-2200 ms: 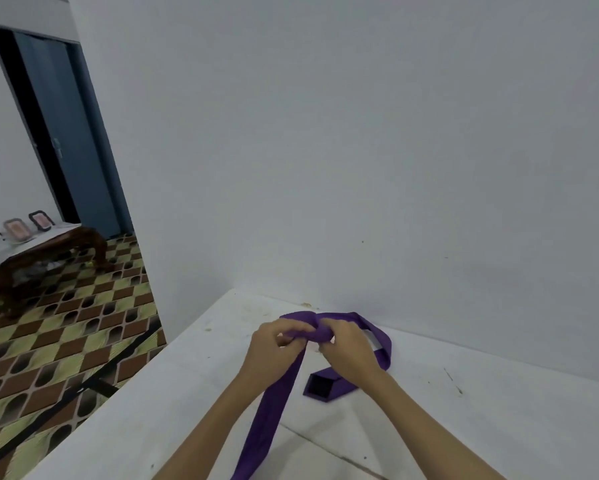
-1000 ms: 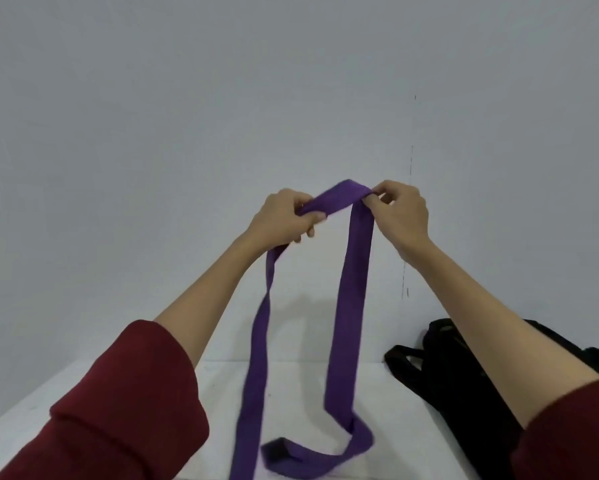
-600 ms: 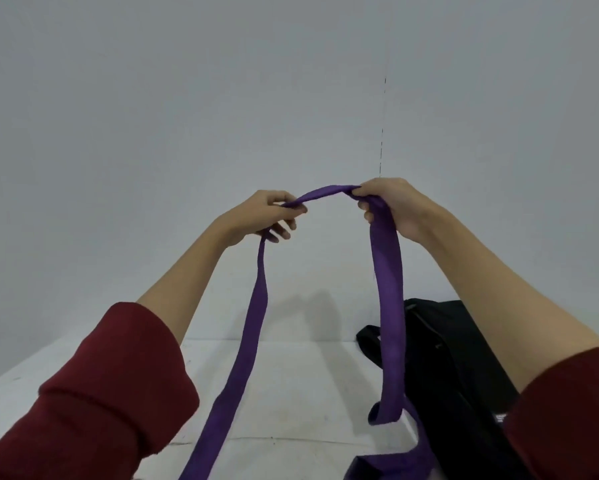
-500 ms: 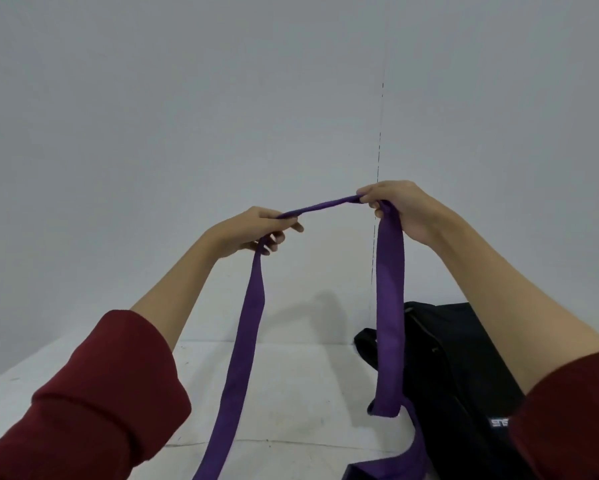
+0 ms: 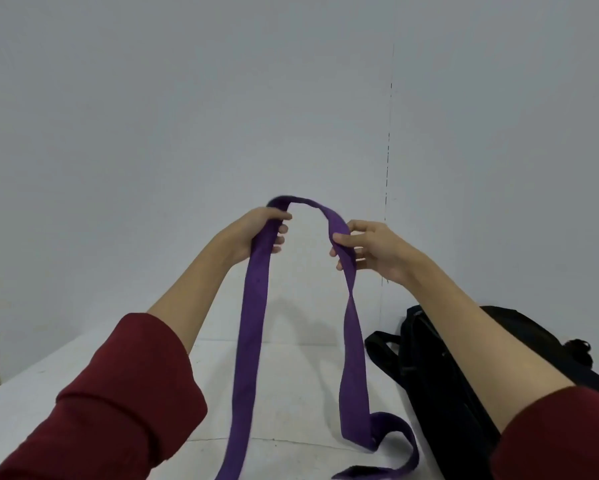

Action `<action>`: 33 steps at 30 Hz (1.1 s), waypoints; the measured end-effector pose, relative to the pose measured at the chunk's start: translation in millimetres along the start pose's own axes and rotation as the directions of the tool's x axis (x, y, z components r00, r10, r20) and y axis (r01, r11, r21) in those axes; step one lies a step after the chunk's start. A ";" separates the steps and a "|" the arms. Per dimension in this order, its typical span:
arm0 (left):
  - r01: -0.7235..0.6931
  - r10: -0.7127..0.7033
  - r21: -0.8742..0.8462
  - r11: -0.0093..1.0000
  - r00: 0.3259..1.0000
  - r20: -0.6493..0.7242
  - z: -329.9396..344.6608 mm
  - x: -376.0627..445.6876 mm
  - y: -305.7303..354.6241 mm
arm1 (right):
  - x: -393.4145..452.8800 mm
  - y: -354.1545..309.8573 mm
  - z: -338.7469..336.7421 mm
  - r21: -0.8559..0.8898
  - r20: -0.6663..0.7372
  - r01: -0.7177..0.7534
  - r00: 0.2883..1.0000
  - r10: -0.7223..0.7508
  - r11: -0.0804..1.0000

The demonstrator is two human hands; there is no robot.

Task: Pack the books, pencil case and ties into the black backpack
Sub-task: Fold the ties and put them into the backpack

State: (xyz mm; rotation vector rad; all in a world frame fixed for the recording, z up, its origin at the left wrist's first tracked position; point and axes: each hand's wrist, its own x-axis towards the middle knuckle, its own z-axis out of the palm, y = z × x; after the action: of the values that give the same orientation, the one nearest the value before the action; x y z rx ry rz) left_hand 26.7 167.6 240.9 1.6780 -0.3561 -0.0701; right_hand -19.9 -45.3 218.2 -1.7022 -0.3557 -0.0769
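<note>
Both hands have drawn closer together since the earlier frame, so the purple tie (image 5: pixel 255 306) now arches between them instead of stretching taut.

Left hand (image 5: pixel 256 233) grips the tie with fingers curled round the band, thumb on top; right hand (image 5: pixel 370 249) pinches it between thumb and fingertips, remaining fingers loosely spread. From each hand a length of the tie hangs to the white table (image 5: pixel 291 382); the right length ends in a loose curl lying on the table just left of the black backpack (image 5: pixel 440 375). Red sleeves (image 5: pixel 118 403) cover both upper forearms.
</note>
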 end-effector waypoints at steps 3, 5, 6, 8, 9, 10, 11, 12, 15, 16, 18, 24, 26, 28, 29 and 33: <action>0.023 -0.047 0.209 0.978 0.993 0.111 5.6 -5.0 -12.1 | 15.6 -0.8 14.7 -0.346 -0.398 0.161 0.867 -0.300 0.924; -0.003 -0.035 0.153 0.988 0.969 0.245 11.2 -12.7 -9.2 | 25.1 -0.9 19.5 -0.843 -0.292 0.166 0.658 -0.694 0.512; -0.018 0.001 0.059 0.998 0.960 0.279 12.0 -16.1 -5.0 | 29.5 -2.0 18.7 -0.939 -0.197 0.129 0.560 -0.804 0.320; -0.043 0.079 -0.145 0.989 0.964 0.252 7.7 -17.6 6.5 | 30.9 -12.6 12.4 -0.963 -0.179 0.096 0.469 -0.865 0.252; -0.078 0.119 -0.188 0.979 0.969 0.215 4.0 -15.9 13.3 | 32.4 -21.1 8.4 -0.951 -0.232 0.084 0.446 -0.865 0.299; -0.120 0.151 -0.170 0.978 0.972 0.182 1.3 -13.9 18.1 | 34.2 -28.4 4.3 -0.925 -0.296 0.088 0.447 -0.844 0.370; -0.168 0.181 -0.101 0.981 0.973 0.143 -0.4 -11.4 22.1 | 36.4 -36.6 2.0 -0.881 -0.347 0.131 0.471 -0.811 0.454; -0.213 0.212 0.004 0.977 0.973 0.093 -0.5 -7.9 23.9 | 38.5 -43.4 0.8 -0.820 -0.382 0.189 0.523 -0.762 0.540; -0.247 0.335 0.427 0.870 0.931 -0.144 6.8 3.4 19.7 | 39.0 -51.4 3.3 -0.638 -0.386 0.215 0.741 -0.549 0.740; -0.214 0.398 0.572 0.792 0.891 -0.218 8.0 8.4 14.5 | 38.2 -49.4 4.3 -0.565 -0.353 0.205 0.815 -0.459 0.799; -0.169 0.482 0.673 0.720 0.819 -0.311 9.0 16.1 7.4 | 33.4 -46.4 4.3 -0.384 -0.206 0.196 0.934 -0.291 0.902; -0.393 0.521 0.367 0.843 0.765 -0.379 13.8 14.5 41.2 | 20.6 -52.7 2.1 0.069 0.116 0.103 0.987 -0.111 0.992; -0.440 0.591 0.437 0.784 0.744 -0.312 18.9 14.6 56.6 | 21.1 -53.0 7.0 0.033 0.074 0.124 0.989 -0.126 0.992; -0.464 0.609 0.455 0.760 0.752 -0.252 23.2 13.1 64.5 | 21.6 -55.1 11.0 0.041 -0.004 0.166 0.986 -0.166 0.985; -0.459 0.578 0.423 0.781 0.789 -0.210 23.2 12.1 64.3 | 22.3 -56.4 11.8 0.074 -0.054 0.191 0.981 -0.187 0.979; -0.242 0.166 0.382 0.892 0.961 0.221 18.8 5.5 35.5 | 23.3 -61.0 6.8 0.258 -0.183 0.243 0.963 -0.199 0.935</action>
State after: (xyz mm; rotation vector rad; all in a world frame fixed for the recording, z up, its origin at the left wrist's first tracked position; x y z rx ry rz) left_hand 20.3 144.8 273.8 2.0412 -0.7264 0.0093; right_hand -15.8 -26.9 281.1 -1.3623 -0.4213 -0.3097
